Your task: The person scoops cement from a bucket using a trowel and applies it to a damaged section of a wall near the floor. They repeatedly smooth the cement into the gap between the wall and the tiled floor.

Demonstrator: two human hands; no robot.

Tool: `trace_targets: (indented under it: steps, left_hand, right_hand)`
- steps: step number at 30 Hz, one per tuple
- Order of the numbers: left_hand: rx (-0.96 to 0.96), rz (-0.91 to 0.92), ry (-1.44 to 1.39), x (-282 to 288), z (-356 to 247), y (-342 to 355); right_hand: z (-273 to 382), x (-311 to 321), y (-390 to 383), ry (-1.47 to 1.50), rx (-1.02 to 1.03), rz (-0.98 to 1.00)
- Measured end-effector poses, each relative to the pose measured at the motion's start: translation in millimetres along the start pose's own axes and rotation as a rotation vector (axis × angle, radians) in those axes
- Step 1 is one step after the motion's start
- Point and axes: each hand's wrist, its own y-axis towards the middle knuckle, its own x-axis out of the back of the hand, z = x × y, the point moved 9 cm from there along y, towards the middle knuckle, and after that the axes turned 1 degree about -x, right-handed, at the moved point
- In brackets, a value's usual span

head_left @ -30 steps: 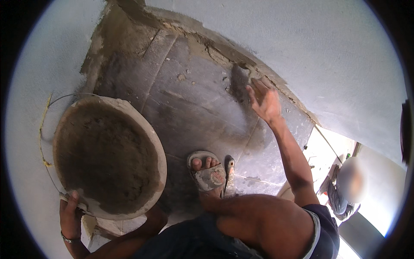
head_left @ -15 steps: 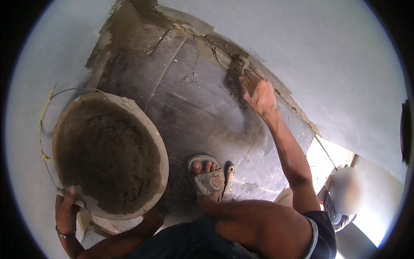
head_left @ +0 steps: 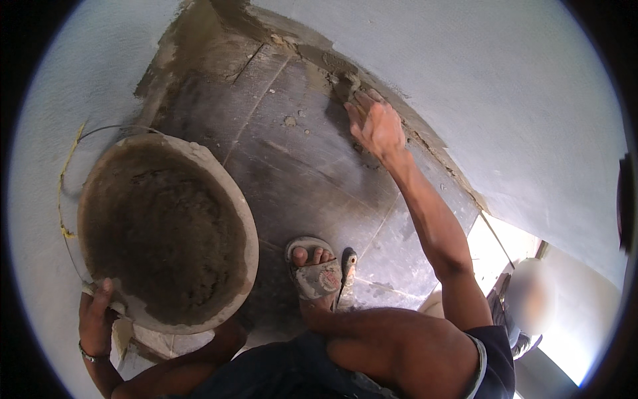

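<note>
At the lower left, my left hand (head_left: 96,316) is closed on the rim of a wide round bucket (head_left: 249,256), which tilts toward me. Wet grey-brown mortar (head_left: 166,239) lies inside, and a thin wire handle (head_left: 63,189) loops out on its left. My right hand (head_left: 380,128) reaches to the joint between wall and floor, its fingers curled round a mortar-coated trowel (head_left: 354,81). The hand covers most of the trowel's handle. Fresh mortar (head_left: 332,60) runs along the joint beside it.
Pale walls (head_left: 478,86) rise on both sides of the dark tiled floor (head_left: 292,166). My sandalled foot (head_left: 316,266) stands beside a dark-ended tool handle (head_left: 347,269). Another person (head_left: 525,299) is at the right, near a bright opening.
My right hand and the trowel have moved left and farther away along the wall joint. The bucket, still in my left hand's grip, has shifted slightly.
</note>
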Motion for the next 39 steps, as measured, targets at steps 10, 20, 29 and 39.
trace_targets:
  steps: [10, 20, 29, 39]
  left_hand:
    - [0.012, 0.024, 0.004, 9.5, 9.8, 0.6]
    - [0.012, 0.008, 0.032, 7.8, 7.9, 7.3]
    - [-0.006, -0.070, 0.082, 14.7, 7.3, 5.1]
    - [0.019, -0.031, -0.007, 9.7, 6.8, 10.8]
  right_hand:
    - [-89.9, 23.1, -83.3, -0.067, 0.177, -0.103]
    - [-25.5, 5.1, -25.2, -0.059, 0.091, -0.051]
    - [-24.4, -3.7, -47.5, -0.056, 0.151, 0.070]
    - [-67.3, -4.3, -56.2, -0.148, -0.046, 0.188]
